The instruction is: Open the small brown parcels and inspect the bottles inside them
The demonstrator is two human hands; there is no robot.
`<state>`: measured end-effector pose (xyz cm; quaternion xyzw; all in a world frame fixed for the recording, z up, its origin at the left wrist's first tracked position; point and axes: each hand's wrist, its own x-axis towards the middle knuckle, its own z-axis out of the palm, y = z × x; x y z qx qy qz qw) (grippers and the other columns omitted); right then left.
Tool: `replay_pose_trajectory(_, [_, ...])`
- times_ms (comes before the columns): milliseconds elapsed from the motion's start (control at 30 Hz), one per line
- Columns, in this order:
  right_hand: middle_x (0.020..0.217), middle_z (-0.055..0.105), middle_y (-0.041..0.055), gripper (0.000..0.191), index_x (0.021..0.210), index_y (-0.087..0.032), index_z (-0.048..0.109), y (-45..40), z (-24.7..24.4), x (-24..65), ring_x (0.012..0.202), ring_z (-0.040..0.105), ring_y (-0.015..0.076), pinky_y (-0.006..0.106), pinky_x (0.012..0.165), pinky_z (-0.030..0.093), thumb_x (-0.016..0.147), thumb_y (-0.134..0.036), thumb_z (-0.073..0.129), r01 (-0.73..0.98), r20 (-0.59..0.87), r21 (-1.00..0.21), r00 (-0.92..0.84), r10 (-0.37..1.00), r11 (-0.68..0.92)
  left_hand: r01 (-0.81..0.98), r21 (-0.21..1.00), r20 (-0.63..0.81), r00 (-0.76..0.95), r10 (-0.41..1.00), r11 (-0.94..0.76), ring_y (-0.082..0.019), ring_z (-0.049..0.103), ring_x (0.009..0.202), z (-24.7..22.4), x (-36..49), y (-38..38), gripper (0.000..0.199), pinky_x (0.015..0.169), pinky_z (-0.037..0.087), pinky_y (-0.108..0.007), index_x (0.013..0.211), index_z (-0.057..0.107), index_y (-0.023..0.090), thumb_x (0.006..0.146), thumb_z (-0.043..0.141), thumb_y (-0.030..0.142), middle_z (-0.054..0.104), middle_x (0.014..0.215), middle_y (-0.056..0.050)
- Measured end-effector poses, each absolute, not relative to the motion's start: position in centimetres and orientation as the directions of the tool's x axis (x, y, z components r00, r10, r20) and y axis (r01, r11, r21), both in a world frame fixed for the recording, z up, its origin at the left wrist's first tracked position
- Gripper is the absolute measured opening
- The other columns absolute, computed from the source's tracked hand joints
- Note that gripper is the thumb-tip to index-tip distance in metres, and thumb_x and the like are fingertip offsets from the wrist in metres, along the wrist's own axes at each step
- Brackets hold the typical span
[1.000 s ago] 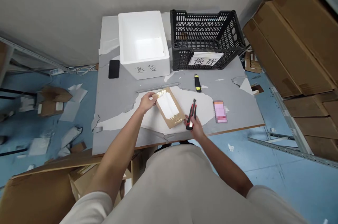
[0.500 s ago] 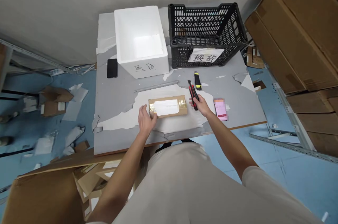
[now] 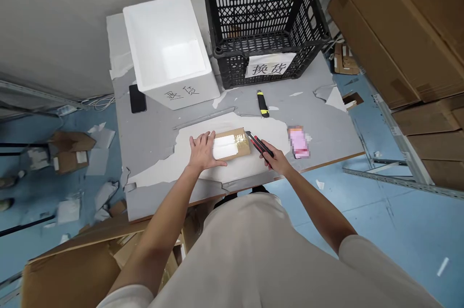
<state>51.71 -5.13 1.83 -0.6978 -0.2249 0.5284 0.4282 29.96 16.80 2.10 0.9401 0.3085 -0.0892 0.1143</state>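
A small cardboard box [image 3: 243,142] with a white label and shiny tape lies on the table's torn white patch. My left hand [image 3: 203,151] grips its left end, fingers spread over the top and thumb along the near side. In my right hand [image 3: 273,155] is a red and black utility knife [image 3: 258,142], its tip pointing left at the box's right end. Whether the blade touches the tape is too small to tell. Beyond the box lies a black and yellow utility knife [image 3: 263,104]. A phone with a pink screen [image 3: 299,141] lies right of my right hand.
At the back of the table [image 3: 159,134] stand a white foam box [image 3: 177,90] and a black plastic crate [image 3: 232,73], both with handwriting. A black phone [image 3: 137,99] lies at left. Large cartons [image 3: 391,32] are stacked at right; an open carton [image 3: 68,269] stands below left.
My left hand has spread over the box's left end. My right hand has lowered the knife from near upright to a slant at the box's right end. The view has shifted.
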Motion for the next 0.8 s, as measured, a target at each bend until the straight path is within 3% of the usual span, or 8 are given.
replay_pose_trajectory(567, [0.083, 0.06, 0.0005, 0.065, 0.148, -0.025, 0.031, -4.21, 1.87, 51.09, 0.049, 0.048, 0.0058, 0.017, 0.036, 0.042, 0.087, -0.04, 0.05, -0.173, -0.553, -0.83, 0.377, 0.743, -0.53, 0.606, 0.184, -0.222, 0.793, 0.568, -0.774, -0.042, 0.035, 0.129, 2.02, 30.03, 16.96, 0.124, 0.11, 0.007, -0.067, 0.149, 0.022, 0.011, 0.052, 0.064, 0.077, 0.039, 0.143, -0.024])
replay_pose_trajectory(800, [0.083, 0.06, -0.0003, 0.062, 0.148, -0.03, 0.033, -4.64, 1.96, 51.71, 0.05, 0.05, 0.0056, 0.017, 0.038, 0.043, 0.088, -0.035, 0.05, -0.159, -0.575, -0.816, 0.328, 0.75, -0.556, 0.61, 0.185, -0.222, 0.79, 0.572, -0.77, -0.043, 0.035, 0.128, 1.87, 30.0, 16.99, 0.121, 0.11, 0.008, -0.066, 0.149, 0.022, 0.012, 0.054, 0.064, 0.074, 0.039, 0.144, -0.023])
